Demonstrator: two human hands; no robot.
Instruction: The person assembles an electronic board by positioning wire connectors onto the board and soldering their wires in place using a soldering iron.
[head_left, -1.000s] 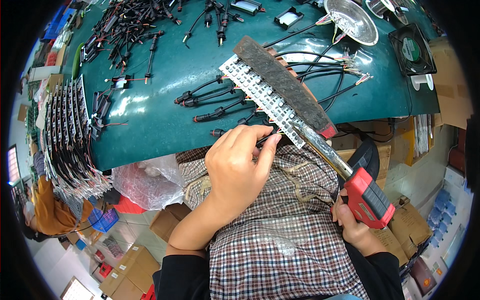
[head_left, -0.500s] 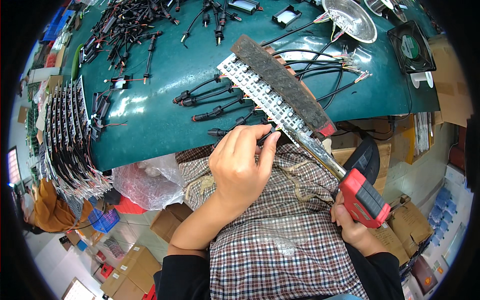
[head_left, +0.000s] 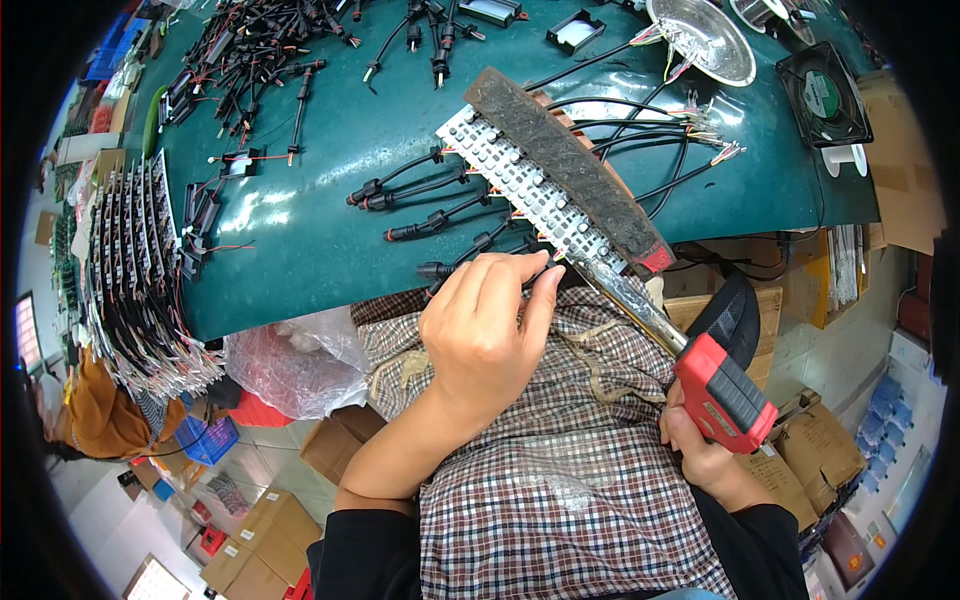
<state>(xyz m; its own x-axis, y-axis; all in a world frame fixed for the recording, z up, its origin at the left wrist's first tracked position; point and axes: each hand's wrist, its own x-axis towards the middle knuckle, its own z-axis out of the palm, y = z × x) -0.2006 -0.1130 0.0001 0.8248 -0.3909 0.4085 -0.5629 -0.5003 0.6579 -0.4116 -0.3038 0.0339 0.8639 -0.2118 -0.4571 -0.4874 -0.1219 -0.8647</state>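
Note:
My left hand (head_left: 483, 335) pinches the end of a short black cable (head_left: 552, 268) at the near edge of a white circuit board (head_left: 535, 195). Its coloured wires meet the board beside my fingertips. In my right hand (head_left: 692, 440) is a red and black soldering gun (head_left: 725, 395), its metal shaft pointing up-left with the tip on the board near the left fingers. A dark, worn bar (head_left: 565, 165) lies along the board's far side. Several black connector cables (head_left: 415, 228) stick out of the board's left side; their far ends rest on the table.
The green table (head_left: 300, 230) carries a heap of black connectors (head_left: 235, 60) at the back left. A stack of wired boards (head_left: 135, 270) stands at the left edge. Cables with bare wire ends (head_left: 690, 130), a metal dish (head_left: 705, 45) and a black fan (head_left: 822, 95) are at the right.
The soldering gun has shifted very slightly up and left. My left hand and the cable have barely moved.

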